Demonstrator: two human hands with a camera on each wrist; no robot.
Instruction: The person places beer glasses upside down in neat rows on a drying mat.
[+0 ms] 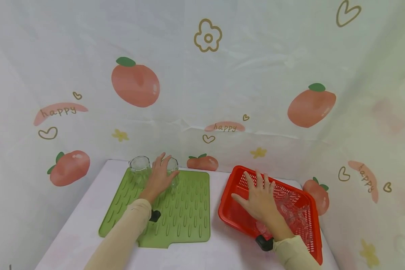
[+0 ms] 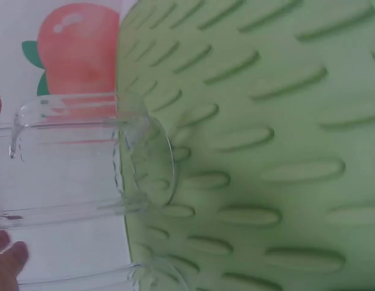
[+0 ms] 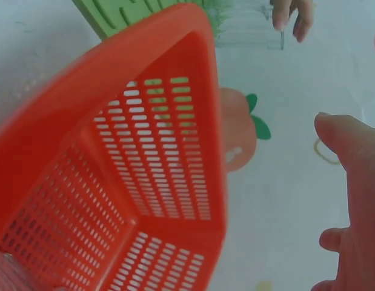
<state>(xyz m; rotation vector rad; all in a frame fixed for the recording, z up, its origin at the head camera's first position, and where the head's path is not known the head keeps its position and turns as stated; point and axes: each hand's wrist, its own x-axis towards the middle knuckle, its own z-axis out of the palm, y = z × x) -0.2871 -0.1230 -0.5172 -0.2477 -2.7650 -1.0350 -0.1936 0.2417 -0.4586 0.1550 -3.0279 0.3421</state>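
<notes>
Two clear glass mugs stand at the far edge of a green ribbed mat (image 1: 189, 210): the left mug (image 1: 140, 174) and the right mug (image 1: 173, 176). My left hand (image 1: 158, 178) is at the right mug, with its fingers spread around the rim. In the left wrist view, fingertips (image 2: 6, 257) show beside the top of a glass mug (image 2: 66, 167) with a handle. My right hand (image 1: 261, 200) hovers over a red plastic basket (image 1: 224, 206), its fingers spread and nothing held. Clear glassware (image 1: 291, 210) lies inside the basket, partly hidden by that hand.
The mat and basket sit side by side on a white table (image 1: 189, 258). A white printed cloth (image 1: 249, 75) hangs close behind them and along both sides. The basket has raised, perforated walls (image 3: 157, 145).
</notes>
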